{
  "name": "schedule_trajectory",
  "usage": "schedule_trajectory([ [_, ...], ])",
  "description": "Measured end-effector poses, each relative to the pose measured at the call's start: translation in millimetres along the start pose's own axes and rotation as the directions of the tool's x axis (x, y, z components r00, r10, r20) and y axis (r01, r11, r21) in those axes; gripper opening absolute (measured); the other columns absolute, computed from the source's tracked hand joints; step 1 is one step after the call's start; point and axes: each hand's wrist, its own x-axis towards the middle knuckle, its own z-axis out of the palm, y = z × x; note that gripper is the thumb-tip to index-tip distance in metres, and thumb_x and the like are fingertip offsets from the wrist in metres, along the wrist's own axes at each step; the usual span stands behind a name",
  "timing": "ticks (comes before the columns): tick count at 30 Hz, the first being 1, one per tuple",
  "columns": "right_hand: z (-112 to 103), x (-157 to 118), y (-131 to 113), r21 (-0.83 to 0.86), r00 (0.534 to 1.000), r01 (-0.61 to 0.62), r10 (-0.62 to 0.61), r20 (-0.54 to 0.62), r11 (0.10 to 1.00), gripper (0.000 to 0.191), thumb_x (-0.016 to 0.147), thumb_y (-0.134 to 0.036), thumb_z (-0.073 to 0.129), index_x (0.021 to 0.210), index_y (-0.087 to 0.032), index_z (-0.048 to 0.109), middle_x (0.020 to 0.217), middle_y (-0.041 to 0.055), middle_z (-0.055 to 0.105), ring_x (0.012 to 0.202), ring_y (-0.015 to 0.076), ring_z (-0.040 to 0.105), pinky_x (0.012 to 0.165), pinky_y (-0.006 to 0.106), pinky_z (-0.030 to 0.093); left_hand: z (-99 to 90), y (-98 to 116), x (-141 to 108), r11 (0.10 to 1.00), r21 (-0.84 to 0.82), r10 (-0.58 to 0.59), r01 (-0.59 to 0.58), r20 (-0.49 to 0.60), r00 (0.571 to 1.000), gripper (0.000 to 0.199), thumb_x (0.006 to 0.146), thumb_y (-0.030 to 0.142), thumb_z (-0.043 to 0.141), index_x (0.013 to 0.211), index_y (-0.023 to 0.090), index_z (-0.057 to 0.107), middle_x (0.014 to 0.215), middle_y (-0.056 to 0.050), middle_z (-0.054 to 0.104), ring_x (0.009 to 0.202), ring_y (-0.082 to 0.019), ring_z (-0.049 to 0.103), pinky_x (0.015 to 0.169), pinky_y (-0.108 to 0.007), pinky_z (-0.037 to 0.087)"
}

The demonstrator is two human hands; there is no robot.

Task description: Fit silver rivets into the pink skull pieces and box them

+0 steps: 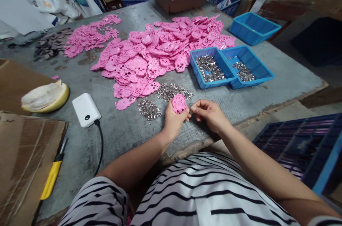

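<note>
A pink plastic casing (179,103) is gripped by my left hand (173,121) above the near edge of the table. Just to its right, my right hand (207,113) is pinched closed near the casing's lower edge; whatever sits between those fingertips is too small to make out. Beyond my hands lie two little heaps of shiny metal pieces, one nearer the left (149,109) and another behind the casing (172,90). A large pile of similar pink casings (149,58) spreads across the middle of the table.
Two blue trays (212,84) (253,83) hold metal pieces, with a third blue tray (253,28) behind. Small pink parts (88,37) and dark flat pieces (50,44) lie far left. A white power bank (86,109), fruit peel (45,97) and yellow-handled screwdriver (52,178) are at left.
</note>
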Motion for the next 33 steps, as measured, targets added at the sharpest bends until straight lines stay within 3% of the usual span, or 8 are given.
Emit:
schedule_trajectory([
  [4, -0.9, 1.6, 1.3, -0.057, 0.999, 0.018, -0.021, -0.049, 0.998, 0.038, 0.056, -0.049, 0.079, 0.059, -0.019, 0.056, 0.051, -0.0032, 0.053, 0.041, 0.0070, 0.035, 0.041, 0.023, 0.026, 0.1, -0.1, -0.5, 1.000, -0.030, -0.005, 0.006, 0.024, 1.000, 0.035, 0.060, 0.018, 0.070, 0.087, 0.020, 0.049, 0.067, 0.005, 0.058, 0.049, -0.008, 0.054, 0.045, -0.018, 0.041],
  [7, -3.7, 2.6, -0.7, -0.025, 0.990, 0.067, -0.069, -0.124, 0.997, 0.034, 0.059, -0.048, 0.077, 0.059, -0.020, 0.058, 0.056, -0.0018, 0.053, 0.046, 0.0089, 0.038, 0.043, 0.024, 0.029, 1.0, 4.0, -1.1, 0.979, -0.192, -0.052, 0.075, 0.122, 0.991, 0.031, 0.068, 0.031, 0.068, 0.090, 0.019, 0.051, 0.077, 0.001, 0.062, 0.063, -0.012, 0.060, 0.054, -0.022, 0.047],
  [9, -5.8, 1.6, -3.4, -0.019, 0.972, 0.144, -0.145, -0.185, 0.989, 0.029, 0.059, -0.045, 0.077, 0.060, -0.020, 0.061, 0.073, 0.0028, 0.060, 0.062, 0.0138, 0.052, 0.052, 0.026, 0.039, 1.6, 8.1, -1.7, 0.937, -0.300, -0.113, 0.177, 0.219, 0.969, 0.028, 0.078, 0.039, 0.057, 0.097, 0.018, 0.054, 0.088, -0.004, 0.066, 0.079, -0.017, 0.064, 0.064, -0.027, 0.051],
  [11, -6.8, -0.8, -5.9, -0.051, 0.951, 0.212, -0.218, -0.220, 0.976, 0.025, 0.060, -0.041, 0.076, 0.058, -0.020, 0.062, 0.090, 0.0066, 0.062, 0.091, 0.0219, 0.058, 0.072, 0.032, 0.047, 2.0, 12.0, -2.9, 0.894, -0.372, -0.138, 0.251, 0.305, 0.942, 0.031, 0.083, 0.036, 0.050, 0.109, 0.019, 0.055, 0.102, -0.007, 0.066, 0.092, -0.019, 0.064, 0.074, -0.031, 0.052],
  [13, -6.2, -3.9, -6.8, -0.089, 0.941, 0.245, -0.259, -0.218, 0.965, 0.023, 0.064, -0.040, 0.073, 0.056, -0.021, 0.061, 0.093, 0.0081, 0.063, 0.115, 0.0270, 0.051, 0.092, 0.039, 0.043, 2.4, 14.4, -4.4, 0.866, -0.426, -0.107, 0.262, 0.356, 0.929, 0.038, 0.083, 0.028, 0.050, 0.121, 0.021, 0.051, 0.113, -0.006, 0.065, 0.101, -0.020, 0.062, 0.083, -0.034, 0.051],
  [15, -3.5, -6.6, -5.4, -0.111, 0.939, 0.256, -0.274, -0.206, 0.960, 0.022, 0.068, -0.038, 0.070, 0.057, -0.021, 0.060, 0.092, 0.0086, 0.063, 0.123, 0.0276, 0.045, 0.101, 0.043, 0.037, 3.1, 15.4, -5.9, 0.853, -0.457, -0.074, 0.252, 0.372, 0.925, 0.047, 0.081, 0.022, 0.051, 0.128, 0.024, 0.048, 0.118, -0.006, 0.063, 0.108, -0.020, 0.060, 0.089, -0.035, 0.049],
  [20, 9.8, -8.3, 3.1, -0.038, 0.932, 0.263, -0.264, -0.249, 0.964, 0.023, 0.069, -0.037, 0.070, 0.058, -0.020, 0.059, 0.106, 0.0089, 0.062, 0.118, 0.0266, 0.050, 0.103, 0.044, 0.034, 4.9, 15.0, -8.1, 0.870, -0.441, -0.053, 0.223, 0.366, 0.929, 0.056, 0.079, 0.017, 0.050, 0.134, 0.026, 0.044, 0.124, -0.006, 0.061, 0.118, -0.020, 0.056, 0.098, -0.037, 0.045],
  [33, 31.3, -6.4, 7.6, 0.170, 0.929, 0.253, -0.191, -0.316, 0.952, 0.022, 0.062, -0.033, 0.071, 0.050, -0.020, 0.057, 0.081, 0.0019, 0.055, 0.091, 0.0203, 0.050, 0.091, 0.035, 0.035, 6.4, 11.9, -11.2, 0.861, -0.491, 0.038, 0.136, 0.329, 0.944, 0.061, 0.075, 0.013, 0.050, 0.135, 0.023, 0.044, 0.133, -0.008, 0.056, 0.130, -0.023, 0.046, 0.112, -0.043, 0.034],
])
